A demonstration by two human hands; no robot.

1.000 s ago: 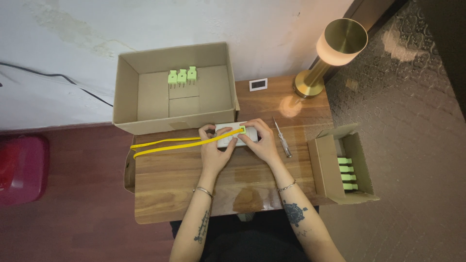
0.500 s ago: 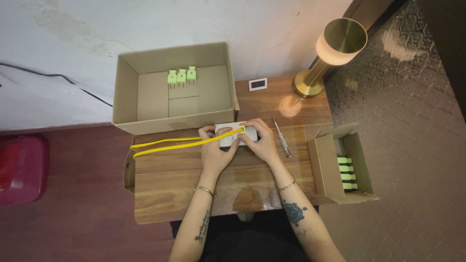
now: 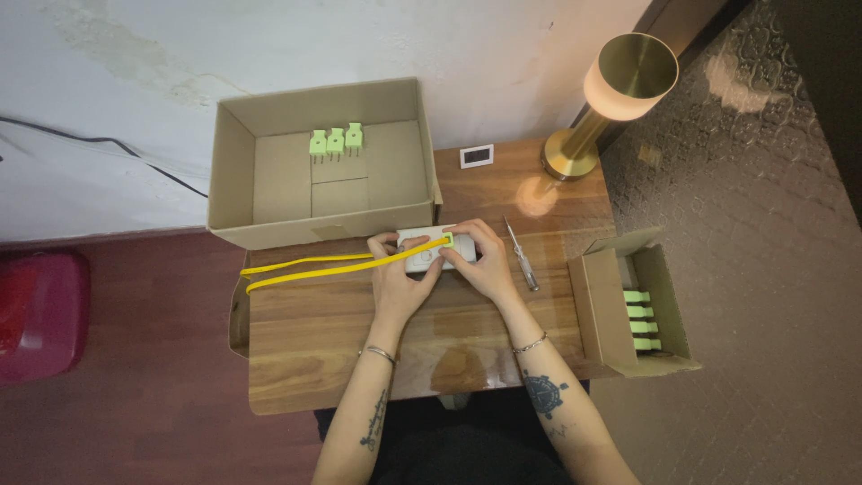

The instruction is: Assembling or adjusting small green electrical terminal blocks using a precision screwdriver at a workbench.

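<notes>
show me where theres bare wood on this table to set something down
Bare wood lies on the table in front of the yellow cable, left of the left hand, and between screwdriver and lamp. It is crowded around the white device.

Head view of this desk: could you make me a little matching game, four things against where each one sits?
Things:
1. yellow cable
2. screwdriver
3. three green plugs
4. brass lamp

Places:
A. far right corner of the table
B. inside the big open box
C. trailing left from the white block in both hands
D. on the table, just right of the right hand

Pairs: 1-C, 2-D, 3-B, 4-A
</notes>
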